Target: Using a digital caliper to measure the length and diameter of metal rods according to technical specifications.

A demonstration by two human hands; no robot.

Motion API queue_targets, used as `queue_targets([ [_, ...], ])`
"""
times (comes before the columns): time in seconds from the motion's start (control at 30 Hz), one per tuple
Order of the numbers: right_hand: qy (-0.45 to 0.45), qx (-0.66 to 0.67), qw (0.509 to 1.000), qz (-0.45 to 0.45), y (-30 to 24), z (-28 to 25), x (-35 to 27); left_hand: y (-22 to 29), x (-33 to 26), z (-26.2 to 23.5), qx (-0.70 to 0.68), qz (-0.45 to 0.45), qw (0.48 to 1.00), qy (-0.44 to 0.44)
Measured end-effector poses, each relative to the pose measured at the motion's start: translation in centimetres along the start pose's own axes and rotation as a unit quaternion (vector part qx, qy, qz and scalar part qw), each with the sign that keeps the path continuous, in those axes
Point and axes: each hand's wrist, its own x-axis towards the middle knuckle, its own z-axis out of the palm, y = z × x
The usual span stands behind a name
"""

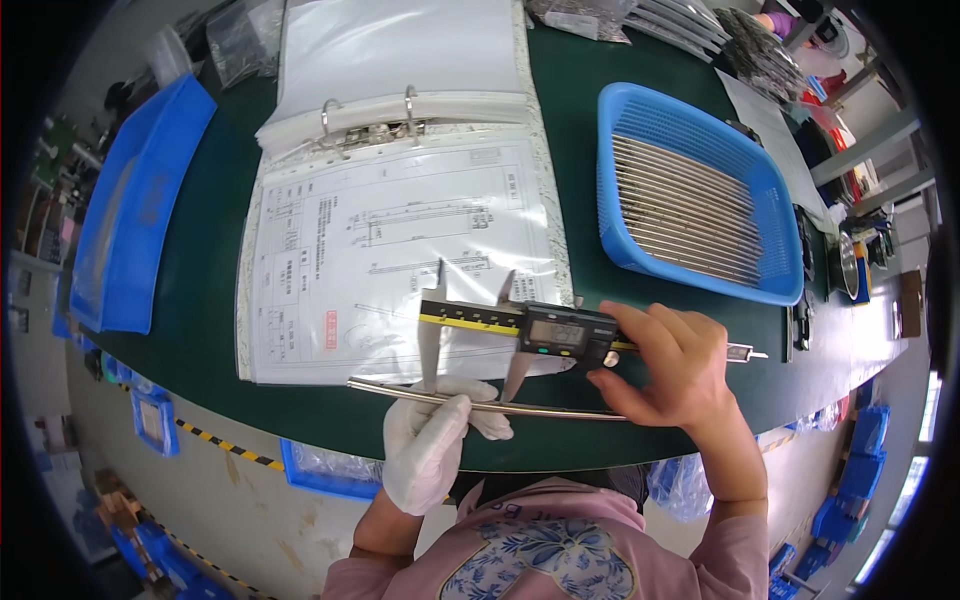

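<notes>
My left hand (pixel 428 450), in a white glove, pinches a thin shiny metal rod (pixel 560 411) near its left part, just over the table's front edge. My bare right hand (pixel 672 365) grips a digital caliper (pixel 566 333) with a dark body and a yellow strip. The caliper's lower jaws are spread apart and reach down to the rod, one beside my left fingers, the other a little to the right. Whether the jaw tips touch the rod, I cannot tell. The rod's right end reaches my right hand's fingers.
An open ring binder (pixel 400 230) with drawings in clear sleeves lies on the green table (pixel 205 250). To the right, a blue basket (pixel 610 180) holds several metal rods (pixel 690 210). A blue bin (pixel 140 200) stands left. Plastic-bagged goods (pixel 590 15) lie at the back.
</notes>
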Motion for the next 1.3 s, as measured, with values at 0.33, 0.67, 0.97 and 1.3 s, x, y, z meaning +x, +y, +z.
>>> queue_targets([
  [0.33, 0.001, -0.027, 1.000, 0.005, 0.19, -0.03, -0.51, 0.39, -0.10, -0.18, 0.020, -0.059, 0.998, -0.021],
  [0.67, -0.002, -0.032, 0.999, 0.006, 0.17, -0.17, -0.48, 0.43, -0.04, -0.22, 0.023, -0.073, 0.997, -0.026],
  [0.97, 0.001, -0.027, 1.000, 0.013, 0.15, -0.20, -0.28, 0.33, 0.03, -0.28, 0.017, -0.046, 0.999, -0.023],
  [1.3, -0.002, -0.040, 0.999, 0.008, 0.04, -0.21, -0.60, 0.32, -0.10, -0.41, 0.011, -0.057, 0.998, -0.023],
])
